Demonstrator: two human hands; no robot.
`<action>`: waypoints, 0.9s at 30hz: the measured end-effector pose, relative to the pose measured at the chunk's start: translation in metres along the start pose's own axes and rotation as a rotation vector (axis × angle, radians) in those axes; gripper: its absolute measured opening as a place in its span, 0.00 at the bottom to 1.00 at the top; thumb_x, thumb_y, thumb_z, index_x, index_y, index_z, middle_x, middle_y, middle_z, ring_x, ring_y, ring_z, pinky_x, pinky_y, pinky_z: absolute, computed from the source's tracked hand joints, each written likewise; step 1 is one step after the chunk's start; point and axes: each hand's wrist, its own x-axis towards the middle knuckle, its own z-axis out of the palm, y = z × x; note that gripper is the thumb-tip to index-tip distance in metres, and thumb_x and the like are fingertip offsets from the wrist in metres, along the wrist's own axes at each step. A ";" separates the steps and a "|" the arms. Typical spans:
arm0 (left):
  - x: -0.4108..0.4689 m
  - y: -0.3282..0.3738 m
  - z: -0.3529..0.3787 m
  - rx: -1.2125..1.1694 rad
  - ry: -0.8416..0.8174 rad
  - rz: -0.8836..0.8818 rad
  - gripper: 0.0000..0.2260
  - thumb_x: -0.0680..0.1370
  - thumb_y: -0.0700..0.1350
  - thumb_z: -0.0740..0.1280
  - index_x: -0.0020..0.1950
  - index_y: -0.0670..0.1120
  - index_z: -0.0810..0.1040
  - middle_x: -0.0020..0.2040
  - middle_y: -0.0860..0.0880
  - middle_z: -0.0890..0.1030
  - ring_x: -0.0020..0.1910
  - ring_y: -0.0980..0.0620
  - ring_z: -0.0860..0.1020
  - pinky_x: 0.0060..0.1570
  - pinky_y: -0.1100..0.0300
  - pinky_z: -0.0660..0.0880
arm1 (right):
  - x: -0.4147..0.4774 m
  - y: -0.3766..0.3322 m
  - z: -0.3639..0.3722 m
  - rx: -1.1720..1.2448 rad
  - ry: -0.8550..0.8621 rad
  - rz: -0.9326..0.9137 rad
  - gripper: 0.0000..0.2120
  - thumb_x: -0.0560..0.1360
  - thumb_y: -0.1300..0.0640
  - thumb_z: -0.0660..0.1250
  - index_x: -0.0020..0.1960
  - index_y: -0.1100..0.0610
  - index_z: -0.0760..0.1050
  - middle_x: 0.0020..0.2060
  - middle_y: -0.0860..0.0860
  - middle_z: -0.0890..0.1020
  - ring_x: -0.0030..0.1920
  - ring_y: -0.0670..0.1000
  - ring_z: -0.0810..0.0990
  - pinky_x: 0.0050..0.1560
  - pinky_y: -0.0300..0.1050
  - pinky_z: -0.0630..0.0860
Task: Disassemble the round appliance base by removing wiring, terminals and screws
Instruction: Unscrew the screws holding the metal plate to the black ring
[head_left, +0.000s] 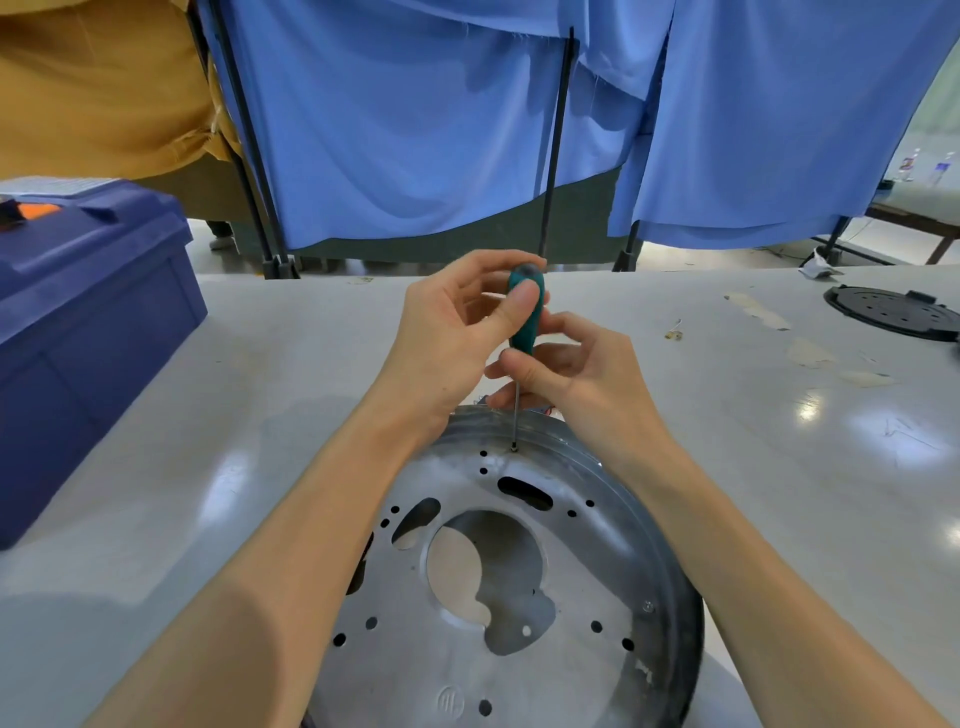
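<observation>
**Grey table, metal base, a screwdriver on its rim**

Blue curtains (389, 130) hang on black poles (556, 140) across the back of the room, with a mustard cloth (93, 88) at far left. A glossy grey table (260, 364) fills the foreground and mirrors the ceiling lights. On its left edge stands a blue toolbox (88, 312).

The base (571, 649), a round metal plate with holes and slots, lies flat on the near middle of the table between the forearms. A black disc (893, 312) lies well apart at far right.

The left hand (441, 338) pinches the top of the screwdriver (524, 322) between thumb and fingers. The right hand (582, 374) curls round the lower end of the green handle, its thumb against it. The shaft stands nearly upright, its tip on a screw (514, 447) near the far rim of the base.

The frame cuts off the near edge of the base, the right of the disc and most of the toolbox. The right hand hides part of the far rim. Small coloured bits show just behind that rim but are too small to identify. Pale scraps (758, 312) on the table are equally unclear.
</observation>
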 end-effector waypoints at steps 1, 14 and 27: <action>0.000 0.000 0.001 0.032 0.008 0.015 0.09 0.77 0.43 0.68 0.57 0.48 0.79 0.47 0.49 0.81 0.47 0.54 0.81 0.46 0.62 0.78 | 0.000 0.000 0.000 -0.024 0.004 -0.008 0.10 0.73 0.60 0.73 0.52 0.61 0.76 0.40 0.57 0.86 0.37 0.57 0.86 0.44 0.49 0.83; -0.001 -0.001 0.005 -0.015 0.042 0.022 0.09 0.75 0.41 0.70 0.56 0.47 0.81 0.47 0.45 0.82 0.48 0.48 0.82 0.46 0.61 0.79 | 0.000 -0.001 0.000 -0.011 0.006 -0.008 0.10 0.73 0.61 0.73 0.53 0.63 0.77 0.39 0.58 0.86 0.36 0.57 0.86 0.43 0.46 0.83; -0.001 -0.004 -0.001 0.039 0.027 -0.003 0.08 0.75 0.46 0.70 0.54 0.50 0.80 0.47 0.53 0.81 0.49 0.57 0.79 0.52 0.59 0.78 | 0.001 0.001 -0.001 -0.003 -0.014 0.005 0.04 0.74 0.66 0.70 0.48 0.64 0.76 0.38 0.58 0.86 0.36 0.58 0.86 0.42 0.48 0.83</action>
